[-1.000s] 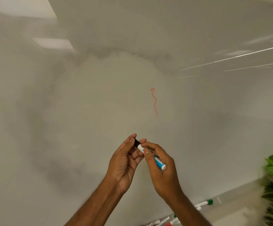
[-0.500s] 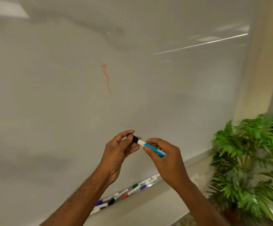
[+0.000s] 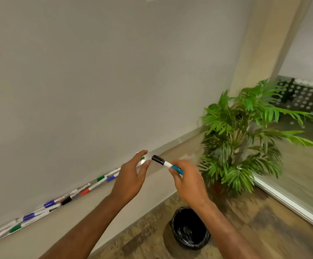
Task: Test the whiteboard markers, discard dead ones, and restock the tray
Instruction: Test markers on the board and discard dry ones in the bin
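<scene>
The right hand pinches the marker by its blue barrel between thumb and fingertips, black cap pointing toward the left hand, which hangs slack-fingered just beside the cap and holds nothing; the hands are close together, in the air between the whiteboard and the black-lined bin on the floor below. The marker looks light, rigid and smooth plastic, so I judge a gentle grip at mid-barrel is enough, though it could slip or roll if loosely held. Other capped markers lie along the tray at the board's foot
</scene>
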